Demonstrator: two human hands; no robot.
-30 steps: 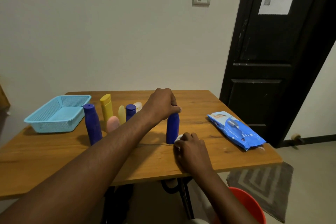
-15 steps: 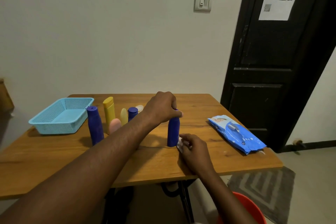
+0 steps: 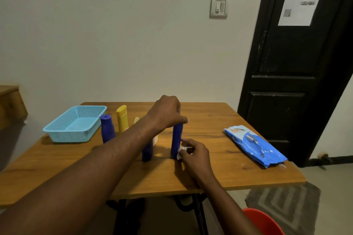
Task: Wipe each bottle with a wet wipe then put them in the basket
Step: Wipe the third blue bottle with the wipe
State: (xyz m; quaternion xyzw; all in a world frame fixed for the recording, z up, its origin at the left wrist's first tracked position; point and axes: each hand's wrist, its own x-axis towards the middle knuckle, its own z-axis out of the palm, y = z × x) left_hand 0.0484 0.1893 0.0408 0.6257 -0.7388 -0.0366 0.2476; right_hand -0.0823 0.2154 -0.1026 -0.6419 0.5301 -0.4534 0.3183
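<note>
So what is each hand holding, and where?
The left hand grips the blue bottle by its top; right hand pinches a wet wipe against its base.

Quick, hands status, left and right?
Left hand: grips the top of the blue bottle.
Right hand: pinches the wet wipe against the bottle's base.

The left hand (image 3: 166,112) hides the top of the blue bottle (image 3: 176,140), the forearm (image 3: 114,154) a shorter bottle (image 3: 147,152).

Upright blue bottle (image 3: 176,139), crumpled white wipe (image 3: 180,155) against its lower side (empty light-blue mesh basket (image 3: 72,136) well apart, leftward)
</note>
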